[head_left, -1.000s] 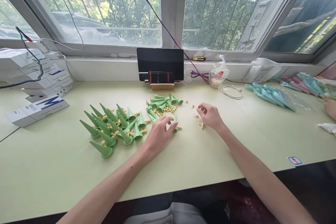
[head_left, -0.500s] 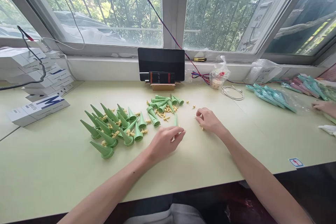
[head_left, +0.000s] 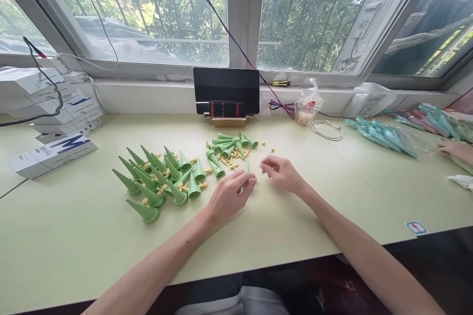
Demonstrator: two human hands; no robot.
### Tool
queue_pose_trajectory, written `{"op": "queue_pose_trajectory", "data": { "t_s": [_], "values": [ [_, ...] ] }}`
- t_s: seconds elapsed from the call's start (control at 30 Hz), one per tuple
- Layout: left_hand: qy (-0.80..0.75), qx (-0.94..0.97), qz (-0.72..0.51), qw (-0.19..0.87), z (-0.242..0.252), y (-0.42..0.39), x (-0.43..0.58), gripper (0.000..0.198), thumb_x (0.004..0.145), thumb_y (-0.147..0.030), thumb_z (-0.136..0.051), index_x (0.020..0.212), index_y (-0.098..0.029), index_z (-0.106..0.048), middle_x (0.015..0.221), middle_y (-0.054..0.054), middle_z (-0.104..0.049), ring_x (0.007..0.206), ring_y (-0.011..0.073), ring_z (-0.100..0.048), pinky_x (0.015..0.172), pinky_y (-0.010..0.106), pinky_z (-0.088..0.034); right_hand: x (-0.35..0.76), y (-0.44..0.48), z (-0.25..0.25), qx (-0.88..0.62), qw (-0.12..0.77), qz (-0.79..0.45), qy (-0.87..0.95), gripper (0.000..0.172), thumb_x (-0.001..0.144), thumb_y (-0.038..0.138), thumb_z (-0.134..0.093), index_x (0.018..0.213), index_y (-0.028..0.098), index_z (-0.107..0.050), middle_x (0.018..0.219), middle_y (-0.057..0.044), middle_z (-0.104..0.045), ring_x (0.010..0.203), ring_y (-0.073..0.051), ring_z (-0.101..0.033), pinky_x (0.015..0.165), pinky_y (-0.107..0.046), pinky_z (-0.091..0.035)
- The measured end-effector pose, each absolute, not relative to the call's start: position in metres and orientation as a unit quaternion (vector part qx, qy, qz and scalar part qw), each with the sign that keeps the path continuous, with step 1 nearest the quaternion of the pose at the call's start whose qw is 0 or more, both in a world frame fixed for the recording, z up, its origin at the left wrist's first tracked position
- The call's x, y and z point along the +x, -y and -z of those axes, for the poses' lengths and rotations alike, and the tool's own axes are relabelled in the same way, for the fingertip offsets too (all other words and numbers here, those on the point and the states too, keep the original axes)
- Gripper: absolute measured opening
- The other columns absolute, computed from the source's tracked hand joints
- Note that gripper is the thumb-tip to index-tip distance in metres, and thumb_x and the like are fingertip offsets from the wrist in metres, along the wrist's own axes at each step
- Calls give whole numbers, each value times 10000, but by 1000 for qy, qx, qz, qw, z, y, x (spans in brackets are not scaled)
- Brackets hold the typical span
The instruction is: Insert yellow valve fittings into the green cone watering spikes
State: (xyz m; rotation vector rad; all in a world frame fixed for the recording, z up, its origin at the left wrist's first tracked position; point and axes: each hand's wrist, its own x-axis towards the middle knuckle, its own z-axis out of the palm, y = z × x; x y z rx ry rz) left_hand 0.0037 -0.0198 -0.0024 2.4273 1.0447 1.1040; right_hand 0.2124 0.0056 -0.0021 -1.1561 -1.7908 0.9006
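Note:
My left hand (head_left: 231, 192) is closed round a green plastic cone (head_left: 247, 166); its tip points up past my fingers and its lower part is hidden. Just to the right, my right hand (head_left: 283, 174) has thumb and forefinger pinched together at a tiny object too small to make out. A narrow gap separates the two hands. Behind my left hand lies a pile of loose green cones (head_left: 215, 163) with small yellow plastic fittings (head_left: 234, 167) among them. Off to the left stand several green cones (head_left: 148, 212) with yellow fittings attached.
A phone (head_left: 227, 109) and a dark tablet (head_left: 226, 83) lean on a cardboard stand at the back. White boxes (head_left: 53, 153) are stacked at left. A coiled white cable (head_left: 327, 130), a plastic bag (head_left: 309, 103) and teal packages (head_left: 382, 138) lie right. Another person's hand (head_left: 456, 149) is at far right.
My right hand has moved left, closer to my left hand. My left hand has shifted slightly up and left, still holding the cone.

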Motion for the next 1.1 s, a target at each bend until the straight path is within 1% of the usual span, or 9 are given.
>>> {"op": "queue_pose_trajectory", "data": {
  "t_s": [0.07,0.13,0.3,0.4,0.53,0.7,0.83,1.1],
  "values": [
    [-371,824,-406,137,3,18,3,158,967,-286,-513,984,-196,-643,838,5,-583,537,70,-441,562,217,-391,205,0,0,-416,394,-436,694,259,917,426,-566,865,178,-622,746,-11,-610,573,-105,-480,566,-257,-415],
    [-379,807,-430,142,3,16,3,133,956,-295,-543,992,-196,-624,885,3,-568,520,52,-433,541,208,-390,200,4,-3,-380,395,-491,677,288,923,444,-565,853,172,-627,718,0,-584,542,-92,-447,539,-253,-392],
    [-391,796,-431,167,1,14,2,116,957,-285,-542,906,-195,-593,867,-9,-560,526,52,-427,540,205,-388,197,8,-7,-335,403,-558,644,292,924,455,-585,876,169,-621,692,8,-569,548,-93,-468,543,-257,-402],
    [-388,803,-417,176,1,14,2,152,967,-271,-518,860,-190,-589,831,-11,-545,544,63,-435,559,212,-393,196,7,-7,-334,408,-567,633,300,917,465,-598,863,170,-608,691,5,-579,550,-95,-480,535,-255,-404],
    [-378,810,-408,183,2,15,2,168,976,-254,-496,857,-190,-597,820,-11,-533,565,72,-434,588,217,-402,196,6,-6,-333,408,-569,631,312,908,480,-607,854,173,-595,681,10,-583,547,-95,-486,535,-255,-407],
    [-380,808,-414,174,2,15,2,176,969,-242,-507,824,-186,-589,785,-13,-511,572,77,-426,581,215,-394,195,7,-6,-339,411,-566,628,319,894,495,-619,874,177,-597,704,6,-596,541,-91,-481,535,-256,-410],
    [-380,807,-419,166,2,14,2,177,965,-230,-513,810,-183,-585,772,-17,-510,563,72,-424,570,210,-388,196,7,-5,-347,420,-560,624,299,867,473,-659,893,180,-606,723,9,-592,546,-88,-476,532,-254,-410],
    [-357,815,-425,165,3,15,3,167,967,-231,-519,826,-186,-597,782,-17,-523,556,67,-423,567,210,-385,195,6,-6,-335,416,-573,622,277,901,446,-623,868,171,-619,707,10,-572,559,-93,-488,538,-258,-414]
  ]
}}
